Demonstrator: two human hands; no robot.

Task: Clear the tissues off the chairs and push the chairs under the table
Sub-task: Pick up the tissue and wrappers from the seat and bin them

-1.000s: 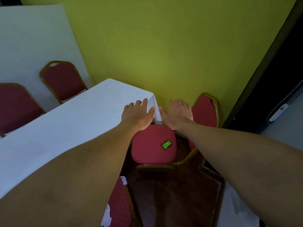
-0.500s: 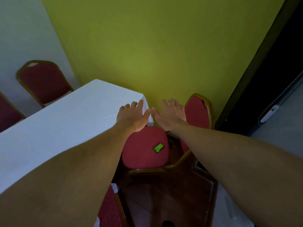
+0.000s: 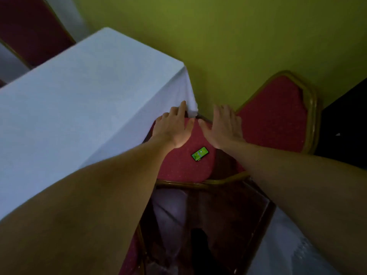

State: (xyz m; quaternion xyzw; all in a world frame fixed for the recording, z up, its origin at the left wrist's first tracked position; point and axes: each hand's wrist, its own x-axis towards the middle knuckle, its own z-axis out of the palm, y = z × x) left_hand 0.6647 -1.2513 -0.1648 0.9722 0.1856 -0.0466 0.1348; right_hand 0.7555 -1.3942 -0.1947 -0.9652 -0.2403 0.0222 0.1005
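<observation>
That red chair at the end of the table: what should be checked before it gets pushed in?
1. No tissues on the chair seat: ok, none show.
2. Nothing else on the seat: not ok, a small green-screened device lies on it.
3. Hands free: ok, the left hand and right hand are open and hold nothing.
4. Tablecloth clear of the seat: cannot tell, its corner hangs at the seat's far edge.
5. Room underneath: cannot tell, the cloth hides it.
</observation>
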